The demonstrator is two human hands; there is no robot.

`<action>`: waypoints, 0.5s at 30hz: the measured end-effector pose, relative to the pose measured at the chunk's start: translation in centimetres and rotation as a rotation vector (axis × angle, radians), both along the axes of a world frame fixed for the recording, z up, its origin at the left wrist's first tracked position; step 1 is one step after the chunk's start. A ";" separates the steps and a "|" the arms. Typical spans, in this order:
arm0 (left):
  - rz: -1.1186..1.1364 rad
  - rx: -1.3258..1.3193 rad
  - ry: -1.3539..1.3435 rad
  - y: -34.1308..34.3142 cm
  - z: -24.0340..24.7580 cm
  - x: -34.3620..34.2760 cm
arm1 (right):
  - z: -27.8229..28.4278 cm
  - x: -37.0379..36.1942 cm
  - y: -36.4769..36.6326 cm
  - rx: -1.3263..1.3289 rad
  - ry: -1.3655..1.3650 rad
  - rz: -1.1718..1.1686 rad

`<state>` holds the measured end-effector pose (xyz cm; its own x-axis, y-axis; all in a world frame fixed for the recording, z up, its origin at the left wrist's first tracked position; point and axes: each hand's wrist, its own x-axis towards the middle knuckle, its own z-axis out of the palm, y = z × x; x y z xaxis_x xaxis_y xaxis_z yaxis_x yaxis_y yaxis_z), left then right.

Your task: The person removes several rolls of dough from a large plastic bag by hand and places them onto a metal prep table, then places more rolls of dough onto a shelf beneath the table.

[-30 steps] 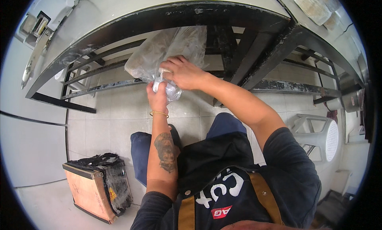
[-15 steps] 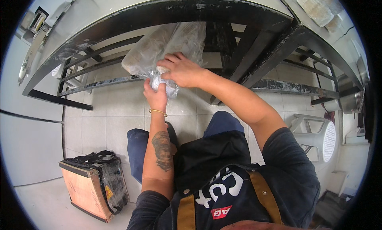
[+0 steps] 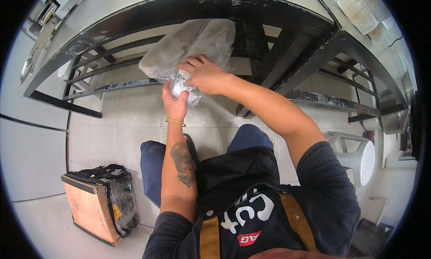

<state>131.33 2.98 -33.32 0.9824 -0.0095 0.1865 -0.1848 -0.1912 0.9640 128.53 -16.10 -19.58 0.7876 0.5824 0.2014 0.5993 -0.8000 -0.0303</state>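
A large clear plastic bag (image 3: 166,52) with pale, brownish contents stretches from under the black-framed table toward me. Its near end is gathered around a whitish bunched part (image 3: 180,85). My left hand (image 3: 174,102) grips this end from below, thumb on the near side and fingers wrapped round it. From the right, my right hand (image 3: 203,75) comes over the top, its fingers curled and pressed onto the bag just above the left. Both hands are closed on the plastic. What exactly lies inside the gathered end cannot be made out.
The table's scuffed black metal frame (image 3: 197,5) arches just beyond my hands, with crossbars below. On the tiled floor at lower left sits a box (image 3: 90,209) with black wrapping. A white plastic stool (image 3: 359,162) stands at right. Wrapped packages (image 3: 357,10) lie at upper right.
Both hands keep their hold on the gathered end of the bag. The right fingers have shifted slightly, and the bag's upper part looks a little fuller and more spread. The view has moved slightly.
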 end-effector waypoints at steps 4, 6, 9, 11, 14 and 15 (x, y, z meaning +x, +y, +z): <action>-0.011 -0.084 0.011 0.4 -0.7 -0.2 | 0.4 0.3 -0.4 0.064 0.077 0.015; -0.022 -0.153 0.044 0.5 -0.3 -0.5 | 0.9 0.5 -0.5 0.086 0.131 0.023; -0.055 -0.256 0.106 0.3 0.1 -0.8 | 0.6 0.8 -0.5 0.083 0.116 0.007; -0.095 -0.287 0.144 0.2 0.7 -0.8 | 0.4 0.9 -0.6 0.111 0.099 -0.010; -0.122 -0.383 0.254 0.5 1.5 -0.9 | 0.0 -1.1 0.7 0.248 -0.104 -0.081; -0.123 -0.422 0.301 0.8 1.7 -1.0 | -0.3 -2.6 1.7 0.311 -0.200 -0.110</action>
